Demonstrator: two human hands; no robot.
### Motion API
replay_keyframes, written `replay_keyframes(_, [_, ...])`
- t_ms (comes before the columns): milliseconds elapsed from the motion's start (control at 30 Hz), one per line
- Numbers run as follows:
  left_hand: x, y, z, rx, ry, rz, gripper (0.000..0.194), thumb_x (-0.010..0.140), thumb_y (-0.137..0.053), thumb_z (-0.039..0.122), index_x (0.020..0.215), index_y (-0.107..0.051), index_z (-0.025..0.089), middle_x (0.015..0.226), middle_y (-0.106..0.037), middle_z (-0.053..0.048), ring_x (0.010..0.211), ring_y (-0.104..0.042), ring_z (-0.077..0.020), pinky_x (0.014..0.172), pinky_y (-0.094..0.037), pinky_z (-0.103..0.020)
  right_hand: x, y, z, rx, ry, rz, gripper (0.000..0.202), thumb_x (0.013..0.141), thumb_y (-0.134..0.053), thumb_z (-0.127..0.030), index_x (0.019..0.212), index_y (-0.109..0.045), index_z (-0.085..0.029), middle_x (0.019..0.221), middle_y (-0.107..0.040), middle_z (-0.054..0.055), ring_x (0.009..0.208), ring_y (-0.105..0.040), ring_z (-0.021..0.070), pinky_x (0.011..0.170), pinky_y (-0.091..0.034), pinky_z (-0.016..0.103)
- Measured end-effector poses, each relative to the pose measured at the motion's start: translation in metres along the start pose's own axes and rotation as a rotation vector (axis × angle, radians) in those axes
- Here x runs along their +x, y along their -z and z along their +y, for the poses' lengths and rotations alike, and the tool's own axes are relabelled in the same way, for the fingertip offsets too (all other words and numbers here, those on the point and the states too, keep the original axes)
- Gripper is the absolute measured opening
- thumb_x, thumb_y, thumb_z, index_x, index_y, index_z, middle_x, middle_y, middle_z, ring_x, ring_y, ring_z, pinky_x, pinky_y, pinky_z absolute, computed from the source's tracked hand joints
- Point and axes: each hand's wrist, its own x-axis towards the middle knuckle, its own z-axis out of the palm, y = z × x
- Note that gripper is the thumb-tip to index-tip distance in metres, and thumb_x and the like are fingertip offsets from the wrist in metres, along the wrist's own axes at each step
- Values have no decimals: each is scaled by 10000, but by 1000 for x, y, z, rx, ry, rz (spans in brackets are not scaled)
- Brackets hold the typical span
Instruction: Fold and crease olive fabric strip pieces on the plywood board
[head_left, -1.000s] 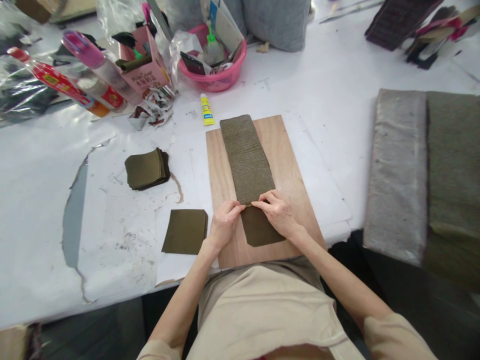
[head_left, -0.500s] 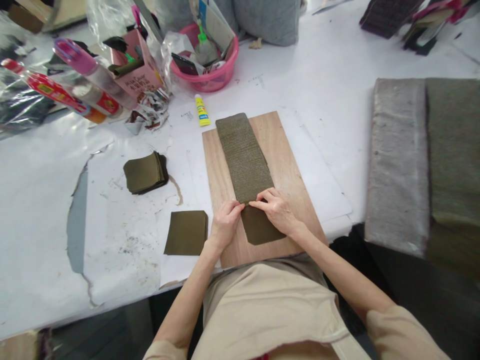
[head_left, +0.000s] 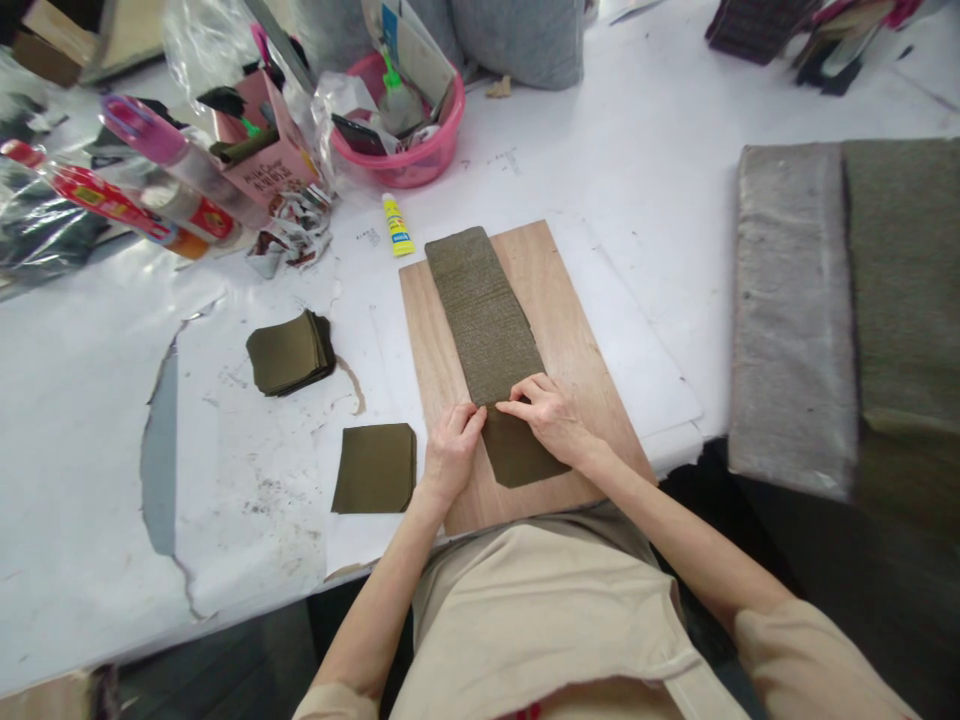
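Observation:
A long olive textured strip (head_left: 487, 310) lies slantwise on a wooden board (head_left: 574, 330). At its near end is a smooth olive piece (head_left: 525, 455), and the two meet in a seam. My left hand (head_left: 453, 445) pinches the left end of that seam, fingers closed. Just right of it, my right hand (head_left: 551, 415) has thumb and forefinger together on the seam, the other fingers curled. Left of the board sits a stack of olive squares (head_left: 375, 468), with a second olive stack (head_left: 287, 353) farther back.
A yellow tube (head_left: 397, 226) lies behind the board. Farther back stand a pink basket (head_left: 424, 160), bottles (head_left: 97, 200) and a pink box (head_left: 274, 165). Folded grey-olive fabric (head_left: 795, 320) is at the right. The white table covering (head_left: 247, 520) is torn at left.
The view has shifted slightly. Both hands keep their places at the seam, with hardly any movement.

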Motion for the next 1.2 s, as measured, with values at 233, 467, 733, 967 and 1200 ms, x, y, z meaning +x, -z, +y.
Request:
replay_keyframes(233, [-3, 6, -4, 52, -50, -55, 311, 970, -419, 136, 1231, -579, 191, 1098, -630, -125, 1002, -589, -244, 828, -537, -373, 0, 1, -1, -60, 16, -8, 213, 946, -546, -196, 1053, -713, -273, 959, -625, 35, 960, -489, 192, 835, -390, 332])
replay_keyframes(467, [-11, 16, 0, 12, 31, -4, 330, 964, -415, 126, 1242, -571, 209, 1129, -600, -123, 1052, -562, -251, 874, -519, -400, -2, -2, 1, -75, 29, 11, 226, 953, -533, -188, 1059, -710, -282, 974, -627, 38, 962, -490, 192, 824, -376, 345])
replay_keyframes(733, [0, -7, 29, 42, 26, -1, 409, 950, -410, 88, 1346, -490, 150, 1165, -580, -151, 1129, -543, -266, 970, -481, -436, -1, -2, 4, -53, 36, 39, 211, 964, -523, -226, 1029, -718, -272, 957, -630, 39, 973, -494, 187, 842, -373, 344])
replay_keyframes(967, [-5, -12, 19, 31, 21, 19, 363, 961, -425, 120, 1305, -543, 134, 1083, -598, -143, 1040, -562, -239, 885, -503, -385, 2, 16, 30, 13, 186, 2, 202, 957, -521, -192, 985, -720, -207, 912, -632, 53, 910, -511, 169, 835, -413, 303])
replay_keyframes(1200, [-3, -7, 23, 102, 12, -31, 438, 967, -396, 123, 1392, -465, 202, 1127, -572, -120, 1055, -548, -241, 881, -508, -395, 1, 18, 36, -17, 193, 18, 224, 964, -501, -179, 979, -722, -211, 895, -616, 54, 911, -507, 167, 835, -419, 299])
